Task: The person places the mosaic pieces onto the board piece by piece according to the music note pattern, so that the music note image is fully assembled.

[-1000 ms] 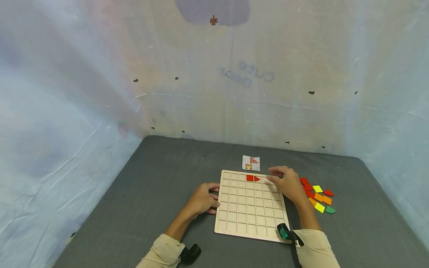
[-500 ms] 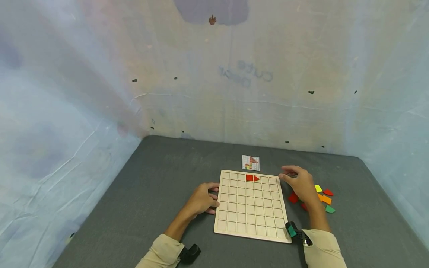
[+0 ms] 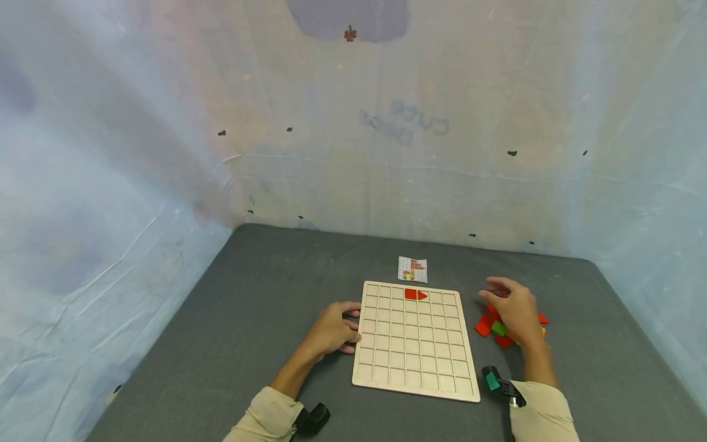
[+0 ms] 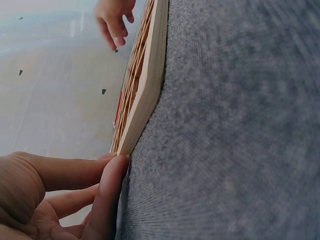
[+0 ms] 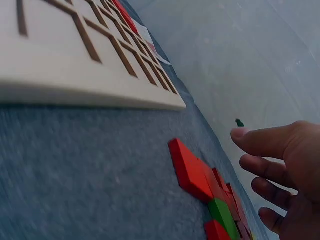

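Your left hand (image 3: pixel 332 329) touches the pale wooden grid board (image 3: pixel 413 348) at its left edge; whether it pinches is hard to tell, but a shove could skew it. Your right hand (image 3: pixel 517 312), thumb and fingers apart, hangs over overlapping red and green flat tiles (image 3: pixel 499 328), which a hasty grab may scatter.

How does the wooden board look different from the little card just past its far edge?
The wooden board is much larger than the card. The board is pale wood, while the card is white with a coloured printed pattern. The left hand touches the board's edge; no hand touches the card. Both lie on the grey surface and show a grid.
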